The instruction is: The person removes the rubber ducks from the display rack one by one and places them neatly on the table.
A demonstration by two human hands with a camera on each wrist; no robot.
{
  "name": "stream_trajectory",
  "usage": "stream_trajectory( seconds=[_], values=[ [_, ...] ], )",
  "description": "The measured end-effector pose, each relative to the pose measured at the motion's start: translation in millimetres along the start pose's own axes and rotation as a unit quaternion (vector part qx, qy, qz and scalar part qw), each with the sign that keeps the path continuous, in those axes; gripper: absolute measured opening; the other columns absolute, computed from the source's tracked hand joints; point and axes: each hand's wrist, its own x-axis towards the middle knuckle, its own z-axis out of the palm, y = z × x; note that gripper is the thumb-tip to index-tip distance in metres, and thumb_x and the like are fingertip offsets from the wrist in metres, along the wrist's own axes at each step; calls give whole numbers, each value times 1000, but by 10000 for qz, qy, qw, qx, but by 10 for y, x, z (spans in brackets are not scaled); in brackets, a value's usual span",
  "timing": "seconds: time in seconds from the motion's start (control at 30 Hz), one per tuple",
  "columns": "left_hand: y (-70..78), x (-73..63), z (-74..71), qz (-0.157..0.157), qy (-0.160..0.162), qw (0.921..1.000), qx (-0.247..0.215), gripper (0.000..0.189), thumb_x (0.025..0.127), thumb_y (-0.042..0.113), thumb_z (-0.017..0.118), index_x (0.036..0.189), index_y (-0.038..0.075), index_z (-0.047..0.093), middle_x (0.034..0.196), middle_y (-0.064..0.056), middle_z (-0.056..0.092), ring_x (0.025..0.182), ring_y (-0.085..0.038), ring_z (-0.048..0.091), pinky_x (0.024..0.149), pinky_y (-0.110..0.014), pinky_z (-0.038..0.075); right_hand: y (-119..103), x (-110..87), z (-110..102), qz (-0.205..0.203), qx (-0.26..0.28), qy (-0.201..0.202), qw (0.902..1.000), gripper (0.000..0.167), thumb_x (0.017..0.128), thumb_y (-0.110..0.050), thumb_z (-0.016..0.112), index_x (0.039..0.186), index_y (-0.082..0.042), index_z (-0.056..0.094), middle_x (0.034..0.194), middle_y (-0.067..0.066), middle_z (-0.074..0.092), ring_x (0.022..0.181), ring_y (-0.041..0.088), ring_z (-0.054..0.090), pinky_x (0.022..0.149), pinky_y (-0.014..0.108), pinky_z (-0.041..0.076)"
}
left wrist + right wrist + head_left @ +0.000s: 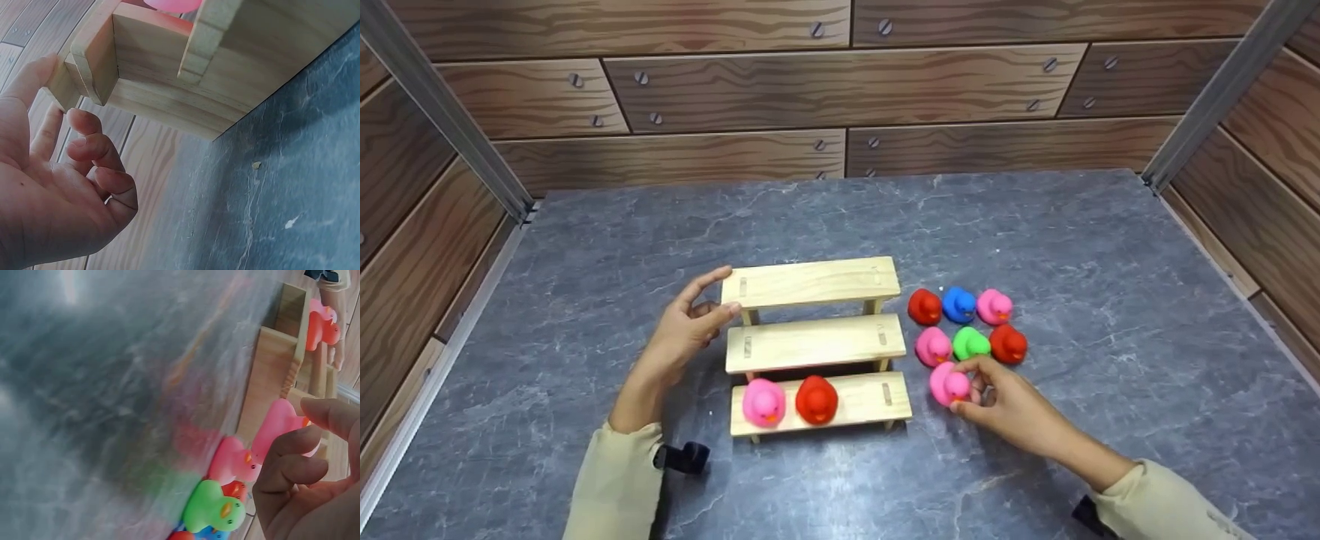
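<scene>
A three-step wooden stand (pixel 814 345) stands on the grey marbled tabletop. My left hand (pixel 686 322) grips the left end of its top step, thumb at the front and index finger at the back; the other fingers are curled beside it in the left wrist view. On the lowest step sit a pink rubber duck (pixel 763 403) and a red rubber duck (pixel 817 400). Right of the stand, my right hand (pixel 1009 405) pinches another pink rubber duck (pixel 947 384) between thumb and fingers. Whether this duck touches the table is unclear.
Beyond the right hand, two rows of ducks hold a green duck (pixel 971 343), a blue duck (pixel 959 304), and several red and pink ones, close together. Wood-patterned panels (pixel 840 90) wall the table at the back and sides.
</scene>
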Motion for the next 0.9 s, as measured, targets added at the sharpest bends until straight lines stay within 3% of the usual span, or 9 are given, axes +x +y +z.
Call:
stream_trajectory(
  seconds=[0.3,0.47,0.9],
  values=[
    [-2,0,9,22,1,10000,-56,58,92,17,66,145,22,43,71,5,50,56,-6,35,52,-20,28,75,66,29,367,68,-338,9987,42,79,-7,75,113,5,54,79,5,52,67,9,45,55,20,39],
    [-8,-6,2,31,17,10000,-67,58,92,17,66,144,22,43,70,5,50,55,-6,35,52,-20,28,86,76,48,486,101,-451,9977,41,80,-7,75,114,3,53,77,5,52,59,8,45,50,20,39],
    [-19,-4,-4,27,-56,10000,-77,58,92,19,66,144,25,43,74,2,51,57,-7,34,55,-20,29,90,89,61,390,-68,-457,9982,42,78,-9,77,112,1,54,73,3,51,57,6,44,50,20,38]
  ],
)
